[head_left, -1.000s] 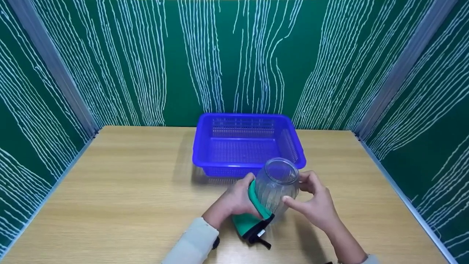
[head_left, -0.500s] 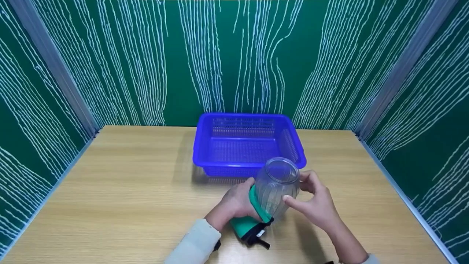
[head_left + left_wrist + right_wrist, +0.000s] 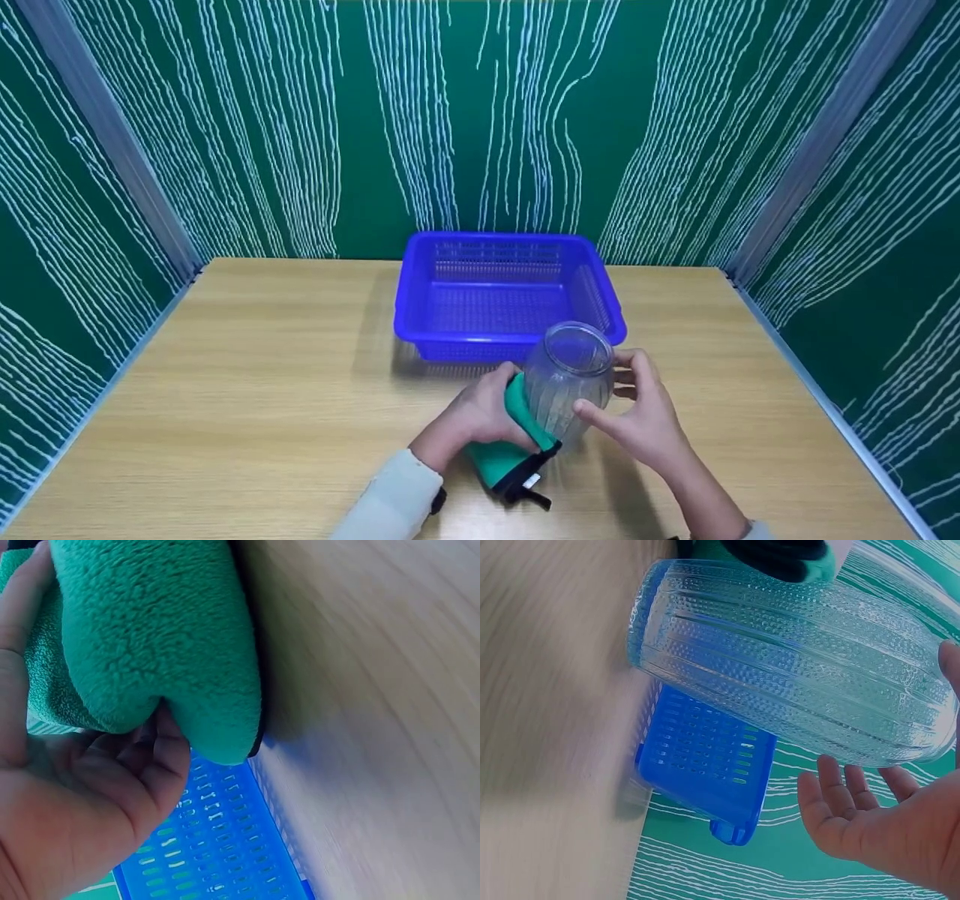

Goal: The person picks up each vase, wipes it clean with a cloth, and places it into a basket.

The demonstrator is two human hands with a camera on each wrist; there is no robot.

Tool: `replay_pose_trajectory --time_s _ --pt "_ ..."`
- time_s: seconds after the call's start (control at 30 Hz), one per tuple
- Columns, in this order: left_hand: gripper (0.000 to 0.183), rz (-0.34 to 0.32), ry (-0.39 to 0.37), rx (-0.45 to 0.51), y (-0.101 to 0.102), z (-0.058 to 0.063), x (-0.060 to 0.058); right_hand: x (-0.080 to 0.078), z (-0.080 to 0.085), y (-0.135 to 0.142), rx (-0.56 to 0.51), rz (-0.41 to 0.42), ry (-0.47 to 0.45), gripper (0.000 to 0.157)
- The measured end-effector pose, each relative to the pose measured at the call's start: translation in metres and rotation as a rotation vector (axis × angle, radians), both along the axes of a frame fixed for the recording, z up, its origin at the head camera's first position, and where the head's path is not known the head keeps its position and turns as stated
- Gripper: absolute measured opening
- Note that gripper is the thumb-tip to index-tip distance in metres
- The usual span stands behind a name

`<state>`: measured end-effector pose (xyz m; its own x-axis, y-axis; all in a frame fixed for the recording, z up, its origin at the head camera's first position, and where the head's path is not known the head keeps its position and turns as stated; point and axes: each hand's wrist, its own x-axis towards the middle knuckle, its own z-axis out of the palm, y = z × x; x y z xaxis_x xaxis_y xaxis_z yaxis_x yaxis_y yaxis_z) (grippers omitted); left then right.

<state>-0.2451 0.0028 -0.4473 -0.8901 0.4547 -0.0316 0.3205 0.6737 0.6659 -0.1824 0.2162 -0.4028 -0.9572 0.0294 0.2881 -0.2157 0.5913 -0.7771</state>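
A clear ribbed glass jar [image 3: 568, 394] stands at a slight tilt in front of the basket, its open mouth facing up. My right hand [image 3: 643, 426] holds it from the right near the rim, thumb on the near side and fingers on the far side. On its left side, my left hand [image 3: 480, 411] grips a folded green cleaning cloth [image 3: 496, 463] with black edging and lays it against the glass. The left wrist view shows the fluffy cloth [image 3: 157, 622] bunched in the fingers. Dimpled glass of the jar [image 3: 802, 667] fills much of the right wrist view.
Just behind the jar sits a blue plastic basket [image 3: 510, 337] with slotted sides and nothing in it. The wooden table [image 3: 247, 420] runs back to green walls [image 3: 480, 112] with white wavy lines and grey corner posts [image 3: 832, 135].
My left hand and the cloth have shifted slightly along the jar's left side, down and then a little left. The jar and right hand stay nearly in place.
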Motion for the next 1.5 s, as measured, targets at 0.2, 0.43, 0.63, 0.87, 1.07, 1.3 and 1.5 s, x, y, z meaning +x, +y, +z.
replay_pose_trajectory --time_s 0.2,0.43,0.63,0.87,1.07,1.3,1.5 --pt "0.085 -0.004 -0.002 0.141 -0.006 0.009 -0.002 -0.001 -0.002 0.0 -0.03 -0.003 0.021 0.071" --pt "0.085 0.017 -0.035 0.361 -0.008 0.023 -0.003 -0.002 -0.002 -0.001 -0.051 -0.004 0.033 0.068" --pt "0.087 0.018 0.006 0.433 -0.007 0.032 -0.005 0.003 0.008 -0.006 -0.051 -0.003 0.025 0.066" --pt "0.078 0.004 -0.069 0.498 -0.005 0.047 -0.008 0.011 0.024 -0.015 -0.055 0.015 0.028 0.06" --pt "0.076 -0.036 -0.085 0.462 -0.004 0.054 -0.007 0.013 0.026 -0.015 -0.048 0.015 0.007 0.06" --pt "0.08 -0.115 -0.029 0.444 0.0 0.051 -0.006 0.012 0.024 -0.013 -0.074 0.04 0.037 0.058" --pt "0.086 -0.111 -0.034 0.404 0.0 0.048 -0.006 0.002 0.007 -0.004 -0.05 0.039 0.039 0.058"
